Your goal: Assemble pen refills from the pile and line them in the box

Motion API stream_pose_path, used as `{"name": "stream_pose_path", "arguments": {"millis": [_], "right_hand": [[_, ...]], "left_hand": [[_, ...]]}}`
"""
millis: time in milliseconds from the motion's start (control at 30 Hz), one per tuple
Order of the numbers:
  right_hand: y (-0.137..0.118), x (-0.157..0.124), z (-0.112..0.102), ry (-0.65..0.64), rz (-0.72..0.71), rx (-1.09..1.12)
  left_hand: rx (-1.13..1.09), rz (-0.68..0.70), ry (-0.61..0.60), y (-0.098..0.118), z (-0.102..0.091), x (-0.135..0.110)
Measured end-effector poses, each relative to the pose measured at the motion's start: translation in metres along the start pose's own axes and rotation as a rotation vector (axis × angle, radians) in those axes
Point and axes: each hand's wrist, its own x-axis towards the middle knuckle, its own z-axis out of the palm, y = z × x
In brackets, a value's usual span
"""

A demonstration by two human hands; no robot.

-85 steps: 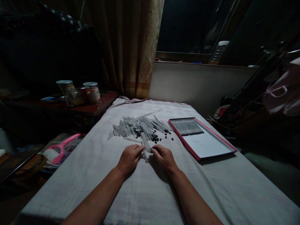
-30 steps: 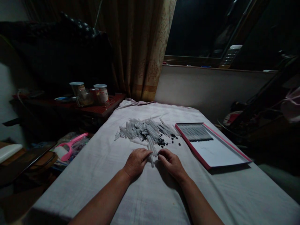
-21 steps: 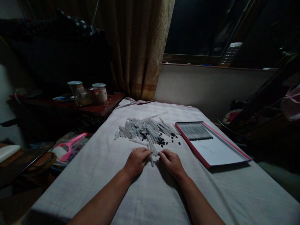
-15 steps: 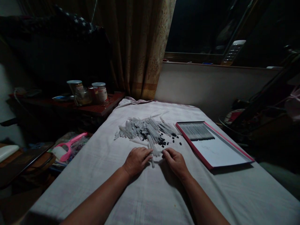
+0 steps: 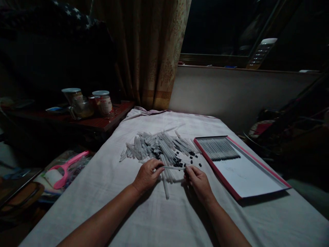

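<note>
A heap of pale plastic tubes [image 5: 156,147] lies on a cloth-covered table [image 5: 159,212], with small black caps [image 5: 191,159] scattered at its right side. My left hand [image 5: 147,175] and my right hand [image 5: 197,180] rest in front of the heap. Between them they pinch one thin tube [image 5: 173,167], held level, the left fingers at one end and the right fingers at the other. A few loose tubes [image 5: 166,181] lie under it. To the right sits a red-rimmed tray [image 5: 257,161] with a row of finished tubes [image 5: 218,149] at its far end.
A dark side table [image 5: 97,120] at the left carries lidded jars [image 5: 101,101]. A pink lint roller [image 5: 61,169] lies lower left on clutter. A curtain [image 5: 151,51] and a windowsill are behind the table. Dark clutter fills the right.
My hands have drawn apart and now stretch a single tube between them. The right hand moved right. The view dropped slightly toward the table.
</note>
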Motion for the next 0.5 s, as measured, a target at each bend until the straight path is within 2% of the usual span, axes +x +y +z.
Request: {"name": "stream_pose_path", "arguments": {"millis": [167, 267, 367, 433, 500], "right_hand": [[0.001, -0.002, 0.003, 0.052, 0.088, 0.144], [0.000, -0.003, 0.006, 0.030, 0.114, 0.190], [-0.001, -0.003, 0.004, 0.063, 0.151, 0.203], [-0.001, -0.001, 0.000, 0.113, 0.190, 0.234], [-0.001, 0.000, -0.003, 0.140, 0.219, 0.274]], "left_hand": [[-0.048, 0.026, 0.015, 0.001, 0.008, 0.000], [-0.015, 0.058, -0.055, 0.002, 0.008, 0.004], [0.062, 0.127, -0.174, 0.000, -0.002, 0.021], [0.150, 0.120, -0.178, -0.007, -0.013, 0.037], [0.351, 0.053, -0.151, -0.016, -0.024, 0.054]]}}
